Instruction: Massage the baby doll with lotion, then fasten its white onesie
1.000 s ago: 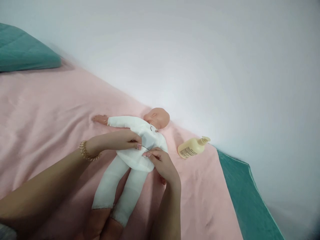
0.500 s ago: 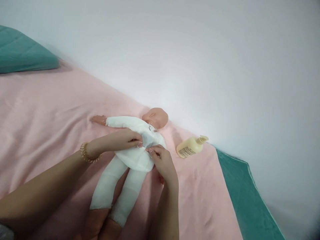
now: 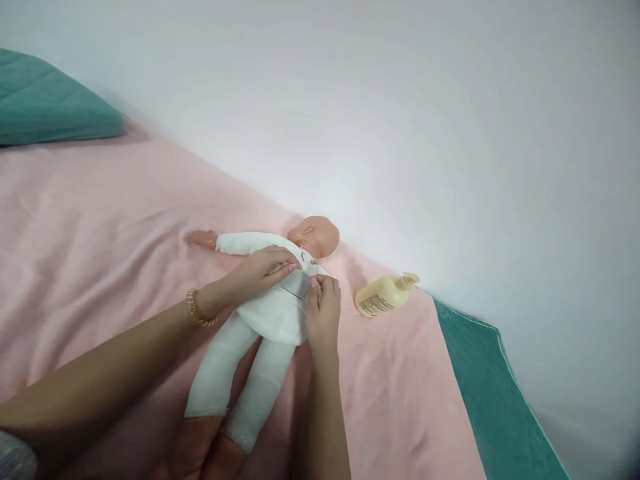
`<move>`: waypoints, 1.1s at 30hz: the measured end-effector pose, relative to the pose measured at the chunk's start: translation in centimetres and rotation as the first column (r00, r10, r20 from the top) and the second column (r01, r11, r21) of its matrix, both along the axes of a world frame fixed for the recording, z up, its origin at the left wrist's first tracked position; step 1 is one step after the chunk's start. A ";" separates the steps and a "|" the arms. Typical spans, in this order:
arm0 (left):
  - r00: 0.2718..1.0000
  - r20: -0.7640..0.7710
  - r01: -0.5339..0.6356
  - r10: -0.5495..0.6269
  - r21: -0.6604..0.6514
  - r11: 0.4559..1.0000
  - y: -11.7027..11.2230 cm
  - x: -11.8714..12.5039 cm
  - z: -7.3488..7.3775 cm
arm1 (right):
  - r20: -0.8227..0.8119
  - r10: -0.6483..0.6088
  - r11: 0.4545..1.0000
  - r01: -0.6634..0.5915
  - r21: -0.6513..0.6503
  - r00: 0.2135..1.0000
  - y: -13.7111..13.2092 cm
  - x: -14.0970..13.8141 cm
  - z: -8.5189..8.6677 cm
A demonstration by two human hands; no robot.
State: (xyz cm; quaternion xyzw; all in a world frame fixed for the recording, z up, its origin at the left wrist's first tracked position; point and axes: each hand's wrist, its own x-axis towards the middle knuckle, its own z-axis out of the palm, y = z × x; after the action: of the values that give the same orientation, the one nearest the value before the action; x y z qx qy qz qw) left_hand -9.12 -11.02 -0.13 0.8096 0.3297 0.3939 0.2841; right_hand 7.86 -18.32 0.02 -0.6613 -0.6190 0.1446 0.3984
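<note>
The single head camera looked forward and down from above the foot end of the doll (image 3: 273, 321), near enough that the doll filled much of the lower middle, and faced the wall (image 3: 400, 133) beyond its head.

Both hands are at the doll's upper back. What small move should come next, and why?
Probably ease the left hand and right hand slightly closer, drawing the white top's fabric together: their fingers sit at its upper back, and the greyer patch near them looks like a gap in it.
</note>
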 end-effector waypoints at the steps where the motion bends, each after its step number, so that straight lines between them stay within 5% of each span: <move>1: 1.000 -0.018 -0.004 0.005 0.079 0.997 0.2 0.1 -0.4 | -0.036 -0.005 0.999 0.006 0.034 0.999 0.2 -0.3 -0.5; 4: 0.993 -0.113 -0.003 0.025 0.191 0.982 1.0 0.3 -1.4 | -0.088 0.016 0.997 -0.009 0.080 0.996 1.0 -0.9 -1.8; 12: 0.968 -0.248 0.008 0.025 0.128 0.992 2.3 0.4 -2.2 | -0.011 0.064 0.997 -0.064 -0.037 0.998 2.5 -0.4 -2.5; 24: 0.992 -0.078 -0.068 0.096 0.299 0.952 1.9 0.8 -2.7 | -0.017 0.048 0.994 -0.046 0.096 0.999 2.5 -0.4 -2.9; 33: 0.975 -0.203 -0.056 0.095 0.191 0.980 2.4 0.7 -2.8 | 0.040 0.111 0.994 -0.110 -0.019 0.993 2.7 -0.2 -2.7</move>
State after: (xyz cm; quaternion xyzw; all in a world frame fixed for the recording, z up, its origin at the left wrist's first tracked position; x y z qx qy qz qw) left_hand -8.42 -8.62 -2.95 0.8564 0.3508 0.3450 0.1564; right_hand 7.68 -15.63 -2.72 -0.6322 -0.6615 0.1580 0.3712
